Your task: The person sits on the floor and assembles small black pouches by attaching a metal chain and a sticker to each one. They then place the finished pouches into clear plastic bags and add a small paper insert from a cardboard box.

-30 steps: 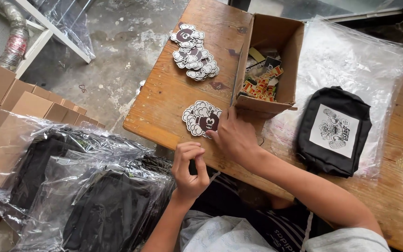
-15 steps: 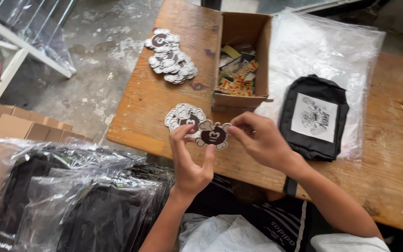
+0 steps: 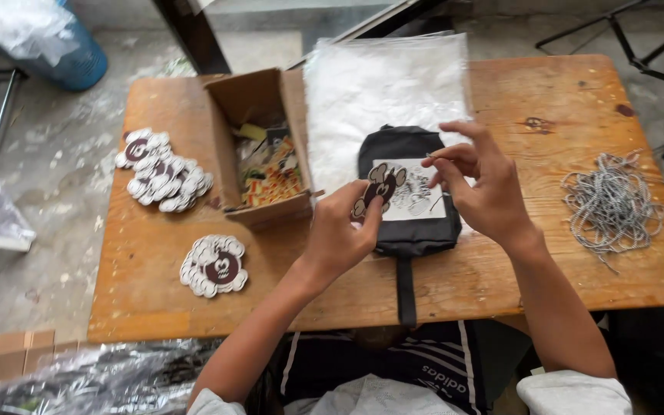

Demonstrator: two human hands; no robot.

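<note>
My left hand (image 3: 340, 234) pinches a small dark cartoon-shaped tag (image 3: 378, 187) and holds it over a black bag (image 3: 409, 223) with a white printed panel. That bag lies on a clear plastic sheet (image 3: 382, 88) on the wooden table (image 3: 547, 261). My right hand (image 3: 482, 184) hovers just right of the tag, its thumb and forefinger pinched on a thin string (image 3: 433, 159). A small stack of the same tags (image 3: 214, 266) lies at the table's front left.
A larger heap of tags (image 3: 161, 170) sits at the left. An open cardboard box (image 3: 259, 146) holds colourful cards. A tangle of grey cords (image 3: 611, 204) lies at the right. Plastic-wrapped bags (image 3: 94, 380) and a blue barrel (image 3: 78, 65) are on the floor.
Both hands carried the tag from the front-left stack rightward, and it is over the black bag. The view swung right, showing the cords.
</note>
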